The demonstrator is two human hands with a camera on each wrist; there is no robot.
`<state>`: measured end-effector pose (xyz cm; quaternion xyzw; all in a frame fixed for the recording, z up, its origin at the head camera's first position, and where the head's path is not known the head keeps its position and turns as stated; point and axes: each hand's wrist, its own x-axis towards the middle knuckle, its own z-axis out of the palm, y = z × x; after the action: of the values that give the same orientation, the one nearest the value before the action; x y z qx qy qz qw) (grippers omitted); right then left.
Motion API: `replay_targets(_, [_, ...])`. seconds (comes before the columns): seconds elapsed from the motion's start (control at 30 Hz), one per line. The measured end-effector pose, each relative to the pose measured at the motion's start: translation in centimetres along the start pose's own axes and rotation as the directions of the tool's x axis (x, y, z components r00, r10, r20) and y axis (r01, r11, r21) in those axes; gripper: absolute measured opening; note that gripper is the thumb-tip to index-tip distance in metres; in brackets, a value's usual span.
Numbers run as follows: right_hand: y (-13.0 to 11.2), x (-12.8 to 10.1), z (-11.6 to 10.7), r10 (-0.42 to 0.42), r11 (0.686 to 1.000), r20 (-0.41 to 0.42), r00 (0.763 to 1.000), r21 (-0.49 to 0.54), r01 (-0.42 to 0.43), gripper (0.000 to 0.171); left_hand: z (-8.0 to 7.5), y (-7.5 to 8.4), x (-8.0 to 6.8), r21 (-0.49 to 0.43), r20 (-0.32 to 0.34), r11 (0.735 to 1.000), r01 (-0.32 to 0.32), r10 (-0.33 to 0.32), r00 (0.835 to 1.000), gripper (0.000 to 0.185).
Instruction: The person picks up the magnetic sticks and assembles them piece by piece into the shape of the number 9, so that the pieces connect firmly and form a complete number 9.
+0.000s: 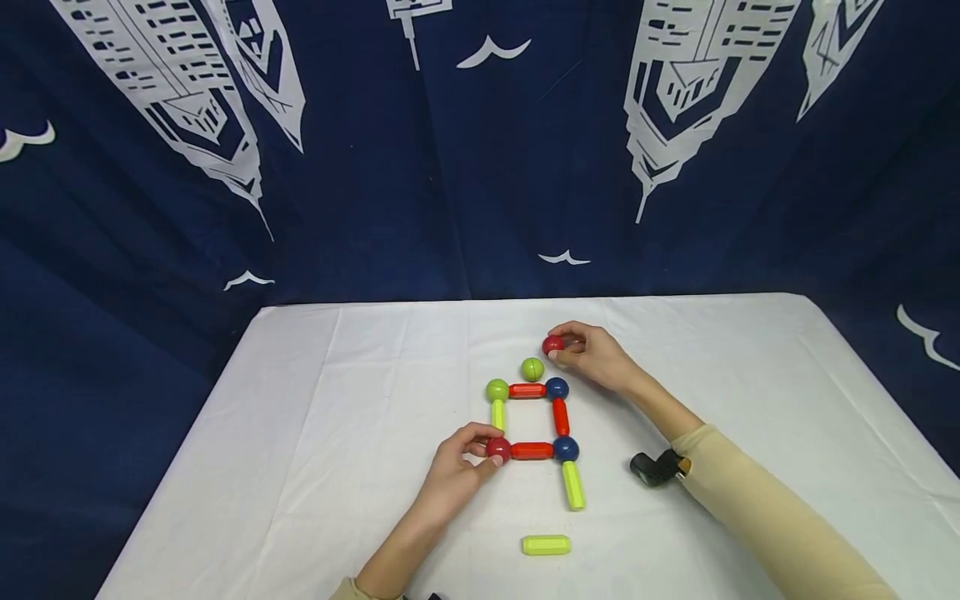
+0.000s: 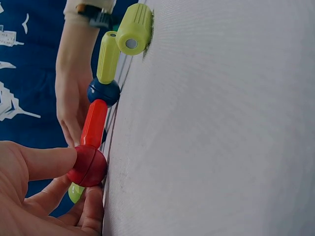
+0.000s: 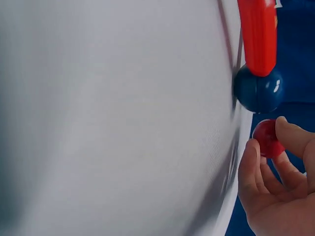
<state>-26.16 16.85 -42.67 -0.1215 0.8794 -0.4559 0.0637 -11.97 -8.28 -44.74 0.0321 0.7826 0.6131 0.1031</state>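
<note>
Right hand (image 1: 596, 357) fingers pinching glossy red ball (image 1: 552, 344), left hand (image 1: 457, 467) fingers gripping red corner ball (image 1: 498, 449)

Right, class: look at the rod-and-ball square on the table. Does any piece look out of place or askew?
Yes. A green rod hangs off the square's near-right blue ball like a tail. A green ball sits loose beyond the square, and another green rod lies apart in front. Each hand pinches a red ball.
</note>
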Motion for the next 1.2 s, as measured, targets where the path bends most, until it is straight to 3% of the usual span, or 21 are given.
replay_targets(0.23, [-0.2, -2.9, -0.8, 0.049, 0.998, -0.033, 0.998, 0.051, -0.047, 0.037, 0.1, 0.1, -0.1, 0.01, -0.003, 1.0, 0.007, -0.007, 1.0, 0.028])
replay_targets(0.5, [-1.2, -7.3, -1.2, 0.137, 0.968, 0.012, 0.991, 0.209, -0.136, 0.043, 0.1, 0.3, -0.2, -0.003, -0.003, 1.0, 0.003, -0.003, 1.0, 0.029])
replay_targets(0.73, [-1.6, -11.5, -0.9, 0.187, 0.952, 0.033, 0.982, 0.239, -0.189, 0.045, 0.1, 0.2, -0.2, -0.024, 0.004, 1.0, -0.001, 0.001, 1.0, 0.03])
replay_targets(0.93, [-1.8, -14.7, -0.2, 0.209, 0.934, 0.096, 0.973, 0.275, -0.228, 0.046, 0.0, 0.1, 0.0, -0.034, -0.004, 0.999, 0.009, -0.009, 1.0, 0.03])
replay_targets(1.2, [-1.6, -18.5, 1.0, 0.16, 0.921, 0.238, 0.958, 0.312, -0.231, 0.039, 0.1, 0.3, -0.3, -0.037, 0.002, 0.999, -0.012, 0.012, 1.0, 0.029])
